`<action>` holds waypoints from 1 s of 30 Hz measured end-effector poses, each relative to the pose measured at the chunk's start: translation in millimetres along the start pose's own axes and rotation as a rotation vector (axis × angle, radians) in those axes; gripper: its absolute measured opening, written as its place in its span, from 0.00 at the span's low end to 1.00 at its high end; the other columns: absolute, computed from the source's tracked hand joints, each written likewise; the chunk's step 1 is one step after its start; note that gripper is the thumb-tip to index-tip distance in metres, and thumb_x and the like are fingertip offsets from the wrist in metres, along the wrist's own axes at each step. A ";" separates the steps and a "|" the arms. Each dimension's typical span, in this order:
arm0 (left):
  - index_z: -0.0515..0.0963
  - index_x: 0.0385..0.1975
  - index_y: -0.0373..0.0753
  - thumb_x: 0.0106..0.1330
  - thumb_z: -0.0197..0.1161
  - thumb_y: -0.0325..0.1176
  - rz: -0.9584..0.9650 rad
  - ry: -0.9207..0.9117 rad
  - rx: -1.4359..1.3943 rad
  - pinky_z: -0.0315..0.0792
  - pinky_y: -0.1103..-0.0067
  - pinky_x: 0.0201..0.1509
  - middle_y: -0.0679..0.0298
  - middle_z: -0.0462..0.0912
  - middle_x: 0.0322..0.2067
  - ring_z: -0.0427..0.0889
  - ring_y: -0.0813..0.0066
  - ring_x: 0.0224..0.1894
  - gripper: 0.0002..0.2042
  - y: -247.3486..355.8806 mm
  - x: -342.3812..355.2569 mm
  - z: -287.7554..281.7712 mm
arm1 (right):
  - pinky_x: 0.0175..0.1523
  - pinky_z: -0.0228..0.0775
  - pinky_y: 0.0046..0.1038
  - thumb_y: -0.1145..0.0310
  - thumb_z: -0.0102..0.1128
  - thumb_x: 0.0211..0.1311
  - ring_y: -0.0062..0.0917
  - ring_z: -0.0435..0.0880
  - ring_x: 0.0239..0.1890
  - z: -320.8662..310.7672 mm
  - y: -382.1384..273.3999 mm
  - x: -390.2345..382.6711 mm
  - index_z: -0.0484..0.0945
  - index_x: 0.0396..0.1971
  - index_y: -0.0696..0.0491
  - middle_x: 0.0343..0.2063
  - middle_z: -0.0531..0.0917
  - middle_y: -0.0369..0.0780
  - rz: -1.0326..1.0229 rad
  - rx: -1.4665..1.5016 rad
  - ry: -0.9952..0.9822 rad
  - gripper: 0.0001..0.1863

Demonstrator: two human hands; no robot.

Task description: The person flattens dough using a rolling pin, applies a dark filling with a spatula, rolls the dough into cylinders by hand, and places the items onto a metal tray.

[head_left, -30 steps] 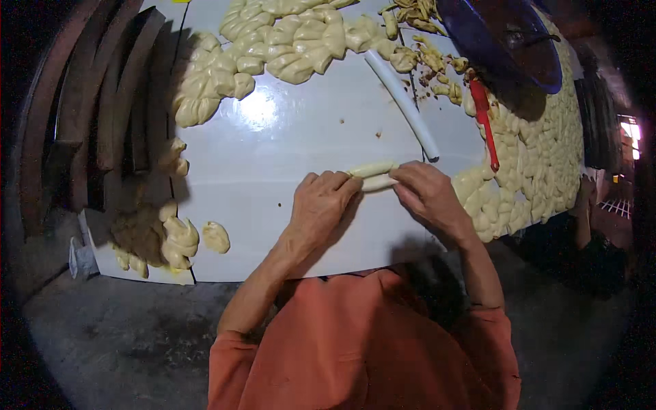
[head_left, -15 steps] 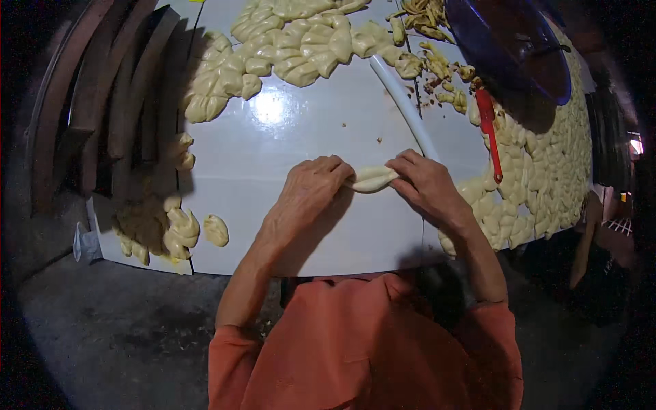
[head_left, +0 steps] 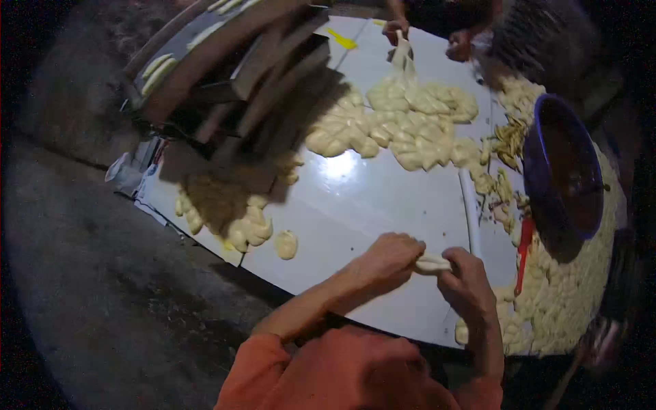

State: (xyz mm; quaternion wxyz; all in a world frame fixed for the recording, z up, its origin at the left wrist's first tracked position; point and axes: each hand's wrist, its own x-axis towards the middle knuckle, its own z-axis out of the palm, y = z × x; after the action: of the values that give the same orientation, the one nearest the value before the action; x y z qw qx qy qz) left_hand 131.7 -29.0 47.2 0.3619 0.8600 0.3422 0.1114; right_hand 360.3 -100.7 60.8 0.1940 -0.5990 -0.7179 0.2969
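Observation:
Near the table's front edge, a small piece of pale dough (head_left: 432, 264) is stretched between my hands. My left hand (head_left: 396, 258) pinches its left end, fingers curled. At the other end my right hand (head_left: 470, 279) grips it between thumb and fingers. A white rod (head_left: 470, 213) lies on the table just beyond my right hand. To the left a single flat dough piece (head_left: 286, 244) rests apart, beside a small dough cluster (head_left: 250, 229).
Long stacked trays (head_left: 273, 75) stand at the far left. A dough mass (head_left: 410, 130) spreads across the back, where a co-worker's hand (head_left: 396, 31) pulls some up. On the right are a purple basin (head_left: 540, 147) with brown contents, a red-handled tool (head_left: 525, 256) and many dough pieces (head_left: 570, 287).
The view has swung left, so things appear farther right and lower, and a co-worker's hands have come into sight. My hands still hold the dough between them.

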 end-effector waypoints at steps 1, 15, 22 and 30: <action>0.76 0.35 0.36 0.58 0.61 0.29 -0.006 0.003 -0.020 0.76 0.57 0.43 0.49 0.82 0.31 0.83 0.42 0.39 0.07 -2.1 -7.1 -2.2 | 0.39 0.76 0.38 0.71 0.64 0.55 0.43 0.84 0.33 -3.3 -7.1 0.0 0.79 0.40 0.59 0.33 0.82 0.48 0.031 0.012 -0.066 0.13; 0.80 0.50 0.44 0.66 0.64 0.34 0.156 0.511 0.457 0.78 0.67 0.33 0.62 0.84 0.36 0.85 0.62 0.31 0.14 -32.1 -185.5 -279.4 | 0.35 0.77 0.28 0.78 0.76 0.51 0.28 0.86 0.28 -34.9 -267.0 172.3 0.84 0.44 0.54 0.29 0.86 0.40 -0.507 -0.117 -0.012 0.18; 0.82 0.49 0.38 0.63 0.71 0.32 0.100 0.773 0.584 0.80 0.65 0.46 0.55 0.86 0.40 0.86 0.53 0.41 0.16 -113.2 -247.4 -473.8 | 0.38 0.78 0.41 0.63 0.67 0.64 0.44 0.87 0.32 -17.2 -459.5 346.0 0.83 0.41 0.49 0.30 0.87 0.43 -0.768 -0.397 0.194 0.09; 0.84 0.48 0.37 0.61 0.72 0.36 -0.111 0.777 0.541 0.78 0.64 0.50 0.51 0.88 0.42 0.87 0.51 0.44 0.17 -268.2 -247.4 -626.9 | 0.41 0.79 0.44 0.62 0.67 0.63 0.45 0.89 0.35 67.5 -570.2 583.7 0.85 0.46 0.50 0.32 0.89 0.47 -0.823 -0.562 0.045 0.14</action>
State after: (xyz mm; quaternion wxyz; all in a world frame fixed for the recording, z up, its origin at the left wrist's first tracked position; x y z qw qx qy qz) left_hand -463.2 283.0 320.9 -0.0245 0.7984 0.5143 0.3121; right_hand -228.1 395.1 340.9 0.1418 -0.3017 -0.9426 -0.0221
